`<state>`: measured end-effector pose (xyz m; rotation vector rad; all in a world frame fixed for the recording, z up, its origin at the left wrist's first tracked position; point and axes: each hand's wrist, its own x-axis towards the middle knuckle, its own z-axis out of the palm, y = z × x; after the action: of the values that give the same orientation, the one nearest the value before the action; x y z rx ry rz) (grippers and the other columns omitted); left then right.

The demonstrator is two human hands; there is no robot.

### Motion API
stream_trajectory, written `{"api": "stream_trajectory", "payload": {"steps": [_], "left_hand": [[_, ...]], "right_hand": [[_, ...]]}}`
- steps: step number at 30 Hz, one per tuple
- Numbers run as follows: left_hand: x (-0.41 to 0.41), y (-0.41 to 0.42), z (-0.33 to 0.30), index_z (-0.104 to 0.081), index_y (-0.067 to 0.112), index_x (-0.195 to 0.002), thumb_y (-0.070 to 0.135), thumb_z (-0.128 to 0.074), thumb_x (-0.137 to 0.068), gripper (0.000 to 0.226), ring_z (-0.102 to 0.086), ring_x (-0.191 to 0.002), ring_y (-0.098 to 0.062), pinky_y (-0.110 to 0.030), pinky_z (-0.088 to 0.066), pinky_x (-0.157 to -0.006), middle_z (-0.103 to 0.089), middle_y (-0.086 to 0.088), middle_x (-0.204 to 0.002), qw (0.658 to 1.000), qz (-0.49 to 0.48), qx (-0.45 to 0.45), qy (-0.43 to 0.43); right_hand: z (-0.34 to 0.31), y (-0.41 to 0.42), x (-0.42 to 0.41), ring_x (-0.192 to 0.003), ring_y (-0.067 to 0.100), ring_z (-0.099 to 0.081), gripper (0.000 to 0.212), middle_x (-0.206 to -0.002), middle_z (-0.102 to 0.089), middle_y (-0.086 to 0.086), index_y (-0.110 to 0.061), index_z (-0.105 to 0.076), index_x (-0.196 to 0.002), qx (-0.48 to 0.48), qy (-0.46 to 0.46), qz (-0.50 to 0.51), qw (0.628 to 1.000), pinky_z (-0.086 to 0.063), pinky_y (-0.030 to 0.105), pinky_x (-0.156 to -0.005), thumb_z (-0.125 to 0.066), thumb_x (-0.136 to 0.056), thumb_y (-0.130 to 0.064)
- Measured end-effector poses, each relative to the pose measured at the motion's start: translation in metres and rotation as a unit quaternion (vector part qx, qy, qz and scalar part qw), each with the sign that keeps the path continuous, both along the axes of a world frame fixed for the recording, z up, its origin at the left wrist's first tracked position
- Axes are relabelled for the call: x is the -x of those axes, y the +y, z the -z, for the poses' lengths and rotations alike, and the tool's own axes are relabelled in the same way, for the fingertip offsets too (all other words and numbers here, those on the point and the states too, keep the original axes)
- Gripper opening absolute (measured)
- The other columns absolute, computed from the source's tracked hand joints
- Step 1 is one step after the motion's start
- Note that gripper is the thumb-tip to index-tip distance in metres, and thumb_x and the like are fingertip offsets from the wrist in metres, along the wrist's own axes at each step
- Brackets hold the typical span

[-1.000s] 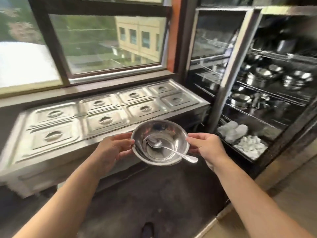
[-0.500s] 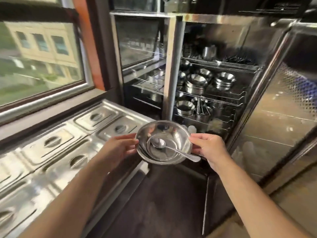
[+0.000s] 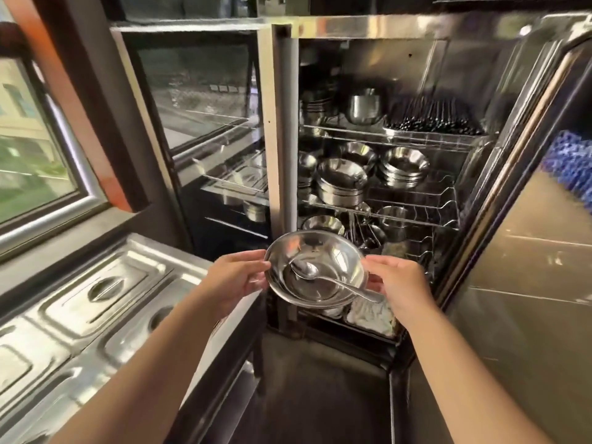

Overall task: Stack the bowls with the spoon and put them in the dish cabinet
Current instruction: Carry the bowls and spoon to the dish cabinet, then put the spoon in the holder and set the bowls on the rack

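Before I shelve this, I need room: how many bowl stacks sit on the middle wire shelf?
3, possibly more hidden: a steel bowl stack front centre, one right, one rear. More bowls may hide behind the post.

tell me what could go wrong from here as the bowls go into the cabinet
1. The spoon lies loose in the bowls, its handle over the rim by the right hand; a tilt could send it sliding out.
2. The middle shelf already holds bowl stacks, so the load may knock them.
3. The left hand and right hand grip only the rim, so slick steel might slip.
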<state>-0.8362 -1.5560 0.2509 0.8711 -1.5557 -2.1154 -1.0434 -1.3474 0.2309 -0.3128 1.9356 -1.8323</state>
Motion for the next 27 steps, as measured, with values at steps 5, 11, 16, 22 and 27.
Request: {"api": "stream_trajectory", "payload": {"steps": [5, 11, 16, 22, 27], "left_hand": [[0.079, -0.040, 0.000, -0.069, -0.001, -0.115, -0.007, -0.068, -0.086, 0.030, -0.073, -0.078, -0.018, -0.027, -0.060, -0.068, -0.078, -0.013, -0.094, 1.000, 0.006, -0.016, 0.004], [0.186, -0.083, 0.006, -0.069, 0.004, -0.105, -0.007, -0.069, -0.086, 0.022, -0.073, -0.073, -0.018, -0.027, -0.061, -0.064, -0.075, -0.012, -0.086, 0.998, 0.067, -0.020, -0.005], [0.272, -0.113, 0.000, -0.068, 0.006, -0.102, -0.008, -0.063, -0.089, 0.019, -0.072, -0.069, -0.017, -0.025, -0.060, -0.061, -0.073, -0.012, -0.090, 0.989, 0.150, -0.006, -0.010], [0.365, -0.132, -0.007, -0.065, 0.009, -0.108, 0.000, -0.067, -0.090, 0.020, -0.074, -0.070, -0.011, -0.019, -0.056, -0.058, -0.076, -0.010, -0.094, 0.973, 0.229, 0.000, -0.015], [0.419, -0.125, -0.002, -0.063, 0.003, -0.107, 0.001, -0.064, -0.094, 0.014, -0.074, -0.072, -0.014, -0.023, -0.058, -0.064, -0.078, -0.008, -0.086, 0.964, 0.267, -0.006, -0.022]], "right_hand": [[-0.003, -0.024, 0.067, -0.088, 0.032, -0.077, 0.017, -0.087, -0.081, 0.007, -0.021, -0.083, -0.083, -0.018, 0.002, 0.027, 0.999, -0.059, 0.056, -0.090, -0.090, -0.067, -0.023], [-0.001, -0.046, 0.143, -0.083, 0.030, -0.077, 0.017, -0.085, -0.080, 0.013, -0.011, -0.082, -0.087, -0.033, 0.005, 0.116, 0.993, -0.063, 0.051, -0.083, -0.087, -0.071, -0.011], [-0.006, -0.062, 0.189, -0.056, 0.018, -0.071, 0.012, -0.072, -0.078, 0.014, -0.002, -0.077, -0.091, -0.017, -0.001, 0.197, 0.980, -0.059, 0.027, -0.054, -0.080, -0.080, 0.002], [-0.021, -0.069, 0.240, -0.060, 0.019, -0.075, 0.004, -0.074, -0.079, 0.011, -0.009, -0.075, -0.089, -0.048, 0.010, 0.268, 0.962, -0.058, 0.025, -0.052, -0.074, -0.089, -0.005], [-0.023, -0.071, 0.274, -0.077, 0.025, -0.078, 0.016, -0.080, -0.080, 0.009, -0.020, -0.074, -0.080, -0.081, 0.020, 0.297, 0.951, -0.062, 0.032, -0.067, -0.074, -0.089, -0.007]]}}
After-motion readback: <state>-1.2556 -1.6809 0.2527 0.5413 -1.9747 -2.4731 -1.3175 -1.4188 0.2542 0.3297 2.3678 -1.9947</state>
